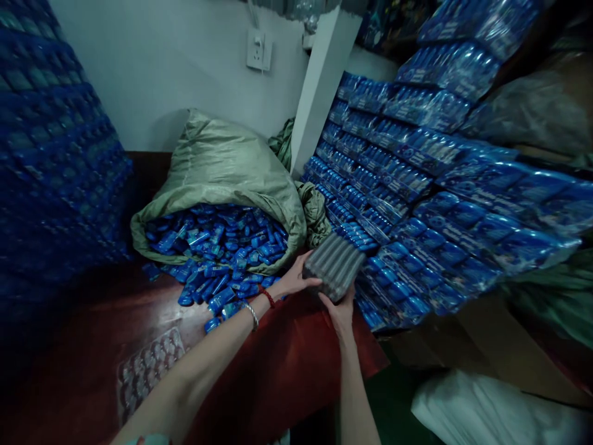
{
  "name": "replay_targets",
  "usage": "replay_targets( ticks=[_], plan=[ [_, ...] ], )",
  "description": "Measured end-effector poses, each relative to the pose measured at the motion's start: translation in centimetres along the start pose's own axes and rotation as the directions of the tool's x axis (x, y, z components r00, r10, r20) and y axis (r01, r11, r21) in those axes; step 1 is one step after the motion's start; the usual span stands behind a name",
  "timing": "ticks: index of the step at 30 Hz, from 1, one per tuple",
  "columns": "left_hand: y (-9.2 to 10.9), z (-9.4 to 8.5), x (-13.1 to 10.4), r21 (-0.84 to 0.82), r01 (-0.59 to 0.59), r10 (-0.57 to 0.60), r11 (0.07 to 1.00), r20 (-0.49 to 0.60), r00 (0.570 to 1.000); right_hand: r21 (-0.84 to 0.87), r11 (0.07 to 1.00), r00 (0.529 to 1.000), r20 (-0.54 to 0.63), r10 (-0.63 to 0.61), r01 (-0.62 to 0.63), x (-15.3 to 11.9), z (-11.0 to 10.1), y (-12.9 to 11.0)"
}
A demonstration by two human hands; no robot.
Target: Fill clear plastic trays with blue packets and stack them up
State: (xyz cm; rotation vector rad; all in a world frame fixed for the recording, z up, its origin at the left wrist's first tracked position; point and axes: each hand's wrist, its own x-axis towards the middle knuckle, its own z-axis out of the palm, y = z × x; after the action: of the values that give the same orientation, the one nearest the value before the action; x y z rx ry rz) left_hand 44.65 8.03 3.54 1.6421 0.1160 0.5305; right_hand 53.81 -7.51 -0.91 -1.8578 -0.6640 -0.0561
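Observation:
A grey, ribbed block point(334, 266), which looks like a stack of nested plastic trays, is held between my two hands. My left hand point(296, 277) grips its left side, with the thumb along the near edge. From below and the right, my right hand point(340, 309) closes on the near right corner. Just left of my hands, loose small blue packs point(217, 287) spill out of a green woven sack point(227, 161) lying on its side. On the red tabletop point(92, 346), a clear moulded plastic tray point(151, 368) lies near my left forearm.
Shrink-wrapped blue multipacks point(393, 161) rise in a tall stack close on the right. Another blue stack point(60, 136) stands at the left. Behind the sack are a white wall with a socket point(258, 49) and a white post point(319, 86). A white sack point(491, 408) lies lower right.

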Motion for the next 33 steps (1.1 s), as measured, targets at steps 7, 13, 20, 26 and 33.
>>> replay_targets(
  ticks=[7, 13, 20, 26, 33],
  plan=[
    [0.0, 3.7, -3.9, 0.334, 0.021, 0.052, 0.942, -0.209, 0.977, 0.069, 0.979, 0.967, 0.185, 0.178, -0.194, 1.9, -1.8, 1.6],
    [-1.1, 5.5, -1.2, 0.443, 0.225, -0.083, 0.868, -0.318, 0.944, -0.042, 0.987, 0.972, 0.174, 0.159, -0.154, 6.8, -1.9, 0.7],
    [-1.9, 2.2, -0.6, 0.427, 0.178, -0.106, 0.887, -0.188, 0.976, -0.056, 0.987, 0.988, 0.021, 0.15, -0.149, 3.0, 0.7, 0.9],
    [-1.3, 2.0, -7.5, 0.39, 0.093, -0.03, 0.916, -0.163, 0.986, 0.037, 0.987, 0.941, -0.3, 0.158, -0.154, -7.6, 2.3, -0.3],
    [1.2, 0.5, -13.2, 0.429, 0.078, 0.064, 0.9, -0.305, 0.95, 0.079, 0.994, 0.98, 0.178, -0.089, 0.076, -6.3, 9.4, -4.4]
  ],
)
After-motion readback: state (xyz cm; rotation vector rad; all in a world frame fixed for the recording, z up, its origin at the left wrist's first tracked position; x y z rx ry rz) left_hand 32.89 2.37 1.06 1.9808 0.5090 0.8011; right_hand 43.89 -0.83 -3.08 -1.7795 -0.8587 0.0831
